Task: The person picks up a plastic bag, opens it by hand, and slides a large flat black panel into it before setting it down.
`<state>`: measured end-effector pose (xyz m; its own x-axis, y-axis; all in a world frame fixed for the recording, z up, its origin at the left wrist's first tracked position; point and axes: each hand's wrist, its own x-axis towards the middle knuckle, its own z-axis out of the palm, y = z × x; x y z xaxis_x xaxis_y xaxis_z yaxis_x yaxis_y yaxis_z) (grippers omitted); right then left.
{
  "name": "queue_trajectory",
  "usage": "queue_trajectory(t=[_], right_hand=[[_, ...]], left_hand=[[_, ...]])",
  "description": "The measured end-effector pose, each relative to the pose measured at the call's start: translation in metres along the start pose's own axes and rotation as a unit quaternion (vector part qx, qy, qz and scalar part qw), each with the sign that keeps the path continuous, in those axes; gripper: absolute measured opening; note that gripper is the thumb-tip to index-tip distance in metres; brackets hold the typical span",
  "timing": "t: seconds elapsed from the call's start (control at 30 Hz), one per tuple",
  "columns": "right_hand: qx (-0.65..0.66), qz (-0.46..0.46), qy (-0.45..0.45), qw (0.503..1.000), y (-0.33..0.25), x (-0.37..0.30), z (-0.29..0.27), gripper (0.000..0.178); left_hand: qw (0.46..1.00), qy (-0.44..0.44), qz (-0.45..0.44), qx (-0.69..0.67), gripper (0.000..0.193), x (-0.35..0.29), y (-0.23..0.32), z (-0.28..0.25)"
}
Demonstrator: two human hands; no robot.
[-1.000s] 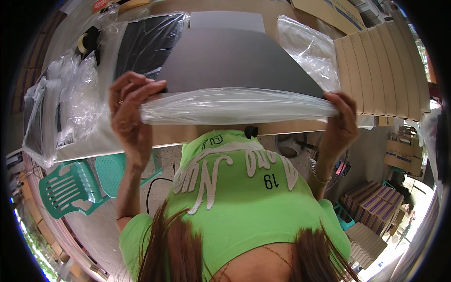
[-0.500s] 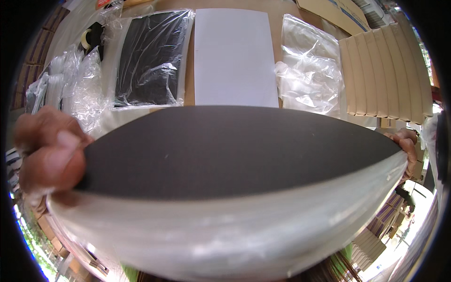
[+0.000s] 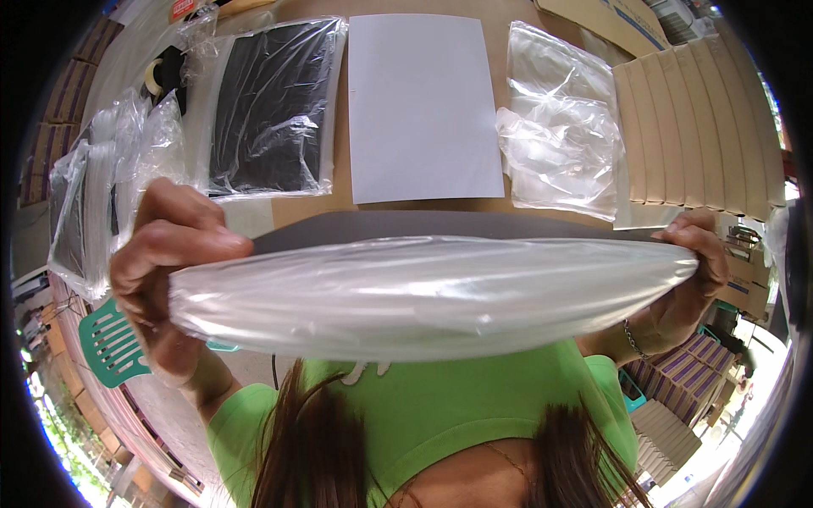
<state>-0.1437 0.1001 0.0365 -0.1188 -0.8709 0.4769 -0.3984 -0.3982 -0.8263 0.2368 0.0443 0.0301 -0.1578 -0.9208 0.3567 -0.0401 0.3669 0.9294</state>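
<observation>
Stretched between my two hands is a clear plastic sleeve [image 3: 432,296], its glossy side facing me. A dark grey sheet [image 3: 449,224] shows along its far edge; how much of it lies inside the plastic I cannot tell. My left hand [image 3: 174,271] grips the left end, thumb and fingers closed on it. At the opposite end my right hand [image 3: 703,254] is closed on the edge too, partly hidden behind the plastic. Beyond them on the table lies a white sheet [image 3: 423,110], flat and not touched by either hand.
Dark sheets in clear plastic [image 3: 271,110] lie left of the white sheet. To its right rests a pile of clear plastic bags [image 3: 563,127], beside a row of tan cardboard pieces [image 3: 703,127]. A tape roll [image 3: 153,76] is farther left. A green chair [image 3: 110,343] stands below left.
The sleeve and dark sheet have moved away from my head and tipped, so less of the dark face shows. Both hands have shifted with them, the left one inward.
</observation>
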Motion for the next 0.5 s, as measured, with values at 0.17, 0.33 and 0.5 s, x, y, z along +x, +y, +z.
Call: queue_trajectory(t=[0.17, 0.33, 0.5], right_hand=[[0.217, 0.078, -0.077, 0.97, 0.009, -0.006, -0.001, 0.016], [0.383, 0.126, -0.085, 0.911, 0.021, -0.011, 0.009, 0.022], [0.533, 0.219, -0.047, 0.816, 0.03, -0.023, 0.025, 0.032]], left_hand=[[0.968, -0.066, -0.126, -0.208, 0.013, -0.014, -0.001, -0.006], [0.853, -0.005, -0.33, -0.405, 0.042, -0.014, 0.001, -0.012], [0.807, -0.042, -0.429, -0.405, 0.053, -0.011, -0.006, -0.012]])
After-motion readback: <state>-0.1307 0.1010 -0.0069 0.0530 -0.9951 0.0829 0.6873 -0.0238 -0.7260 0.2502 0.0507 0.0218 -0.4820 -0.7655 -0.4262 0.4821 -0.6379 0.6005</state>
